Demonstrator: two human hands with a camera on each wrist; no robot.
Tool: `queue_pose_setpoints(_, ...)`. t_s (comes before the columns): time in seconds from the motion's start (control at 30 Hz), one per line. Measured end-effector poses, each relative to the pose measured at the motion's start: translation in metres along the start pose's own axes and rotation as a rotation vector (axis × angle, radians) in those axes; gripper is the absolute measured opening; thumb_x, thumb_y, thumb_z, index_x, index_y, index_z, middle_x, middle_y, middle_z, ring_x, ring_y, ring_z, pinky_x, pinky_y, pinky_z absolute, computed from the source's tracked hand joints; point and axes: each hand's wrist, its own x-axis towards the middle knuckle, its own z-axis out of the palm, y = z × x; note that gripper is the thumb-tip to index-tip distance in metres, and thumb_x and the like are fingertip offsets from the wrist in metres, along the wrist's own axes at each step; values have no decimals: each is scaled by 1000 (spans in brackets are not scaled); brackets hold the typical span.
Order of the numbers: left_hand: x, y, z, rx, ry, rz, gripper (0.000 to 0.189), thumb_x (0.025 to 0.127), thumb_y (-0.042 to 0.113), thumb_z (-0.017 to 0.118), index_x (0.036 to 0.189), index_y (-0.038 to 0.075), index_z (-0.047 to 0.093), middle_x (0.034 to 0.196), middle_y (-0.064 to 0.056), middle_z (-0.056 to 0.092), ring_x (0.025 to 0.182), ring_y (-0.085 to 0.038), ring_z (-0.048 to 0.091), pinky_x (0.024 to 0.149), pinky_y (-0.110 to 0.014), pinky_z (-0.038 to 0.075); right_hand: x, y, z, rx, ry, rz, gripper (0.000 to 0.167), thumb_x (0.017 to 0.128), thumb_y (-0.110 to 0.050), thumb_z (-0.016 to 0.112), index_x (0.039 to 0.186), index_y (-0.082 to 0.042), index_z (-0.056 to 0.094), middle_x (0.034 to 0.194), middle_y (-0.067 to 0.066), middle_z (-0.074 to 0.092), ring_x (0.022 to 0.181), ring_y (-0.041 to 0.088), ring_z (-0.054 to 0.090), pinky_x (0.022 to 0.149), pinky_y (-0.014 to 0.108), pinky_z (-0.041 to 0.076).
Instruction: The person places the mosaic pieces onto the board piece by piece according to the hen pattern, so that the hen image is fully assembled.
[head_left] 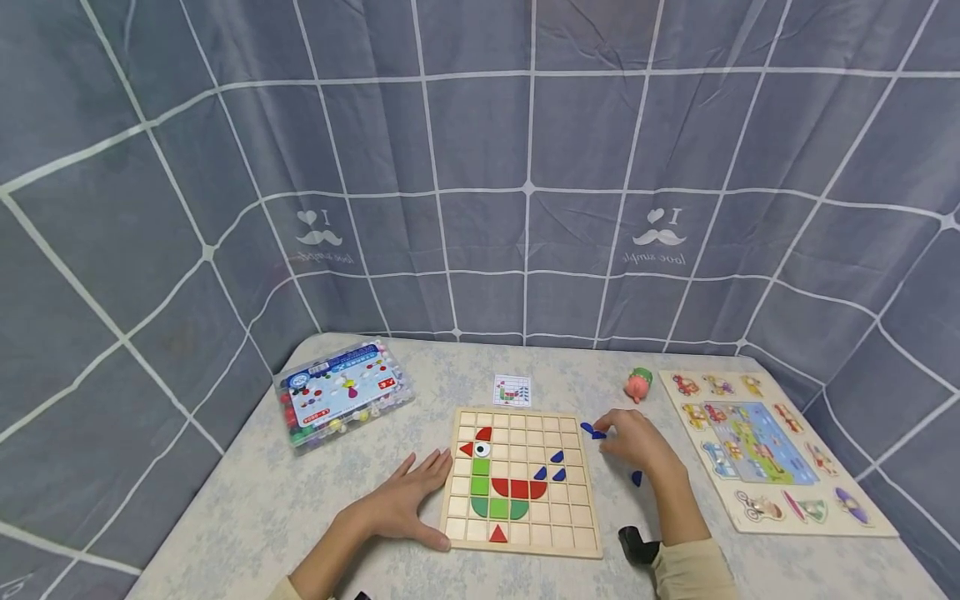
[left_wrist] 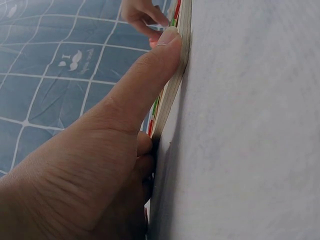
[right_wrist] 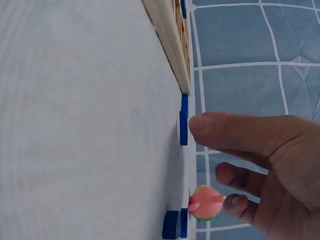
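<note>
A square wooden grid board lies on the table, with flat red, green and blue pieces set out as a bird in its cells. My left hand rests along the board's left edge, its thumb against the wooden side in the left wrist view. Right of the board, my right hand reaches down to small blue half-round pieces. One fingertip is at or just above a blue piece in the right wrist view; contact is hard to tell. Several blue pieces lie on the board's right side.
A pattern card lies behind the board. At the left stands a clear box of beads. A pink and green toy and a wooden picture puzzle are at the right. Another blue piece lies below my right hand.
</note>
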Motion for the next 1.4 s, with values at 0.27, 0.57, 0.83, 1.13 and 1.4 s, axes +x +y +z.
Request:
queue_pose_setpoints(0.27, 1, 0, 0, -16, -10, -22, 119, 69, 62, 77, 156, 7, 18, 165, -5, 13, 153, -27, 11, 123, -55, 3, 4, 2, 3, -23, 1, 8, 23, 79, -7, 75, 101, -3, 75, 99, 11, 74, 97, 31, 68, 86, 48, 55)
queue_pose_setpoints(0.57, 0, -1, 2, -21, -15, -17, 118, 69, 63, 77, 155, 7, 19, 165, -5, 14, 153, -28, 11, 123, -56, 3, 6, 5, 13, -71, 35, -5, 12, 78, -10, 78, 89, -6, 76, 86, 5, 73, 82, 23, 68, 78, 45, 56)
queue_pose_setpoints(0.83, 0, -1, 1, -18, -11, -17, 118, 69, 63, 77, 156, 7, 19, 165, -5, 13, 153, -28, 11, 123, -56, 4, 5, 1, 11, -73, 35, -3, 11, 77, -5, 76, 87, -9, 77, 90, 6, 74, 87, 25, 69, 78, 45, 55)
queue_pose_setpoints(1.13, 1, -2, 2, -18, -20, -19, 118, 69, 64, 76, 156, 7, 18, 165, -5, 13, 153, -28, 11, 123, -56, 3, 3, -3, 13, -97, 63, 68, 17, 77, -25, 81, 77, -11, 73, 74, -1, 68, 64, 13, 57, 61, 35, 49)
queue_pose_setpoints(1.4, 0, -1, 1, -21, -18, -23, 118, 70, 63, 76, 156, 7, 18, 165, -5, 12, 153, -28, 10, 123, -56, 2, 4, 0, 14, -70, 56, -5, 16, 71, -8, 82, 86, -10, 76, 91, 4, 73, 85, 24, 67, 76, 43, 55)
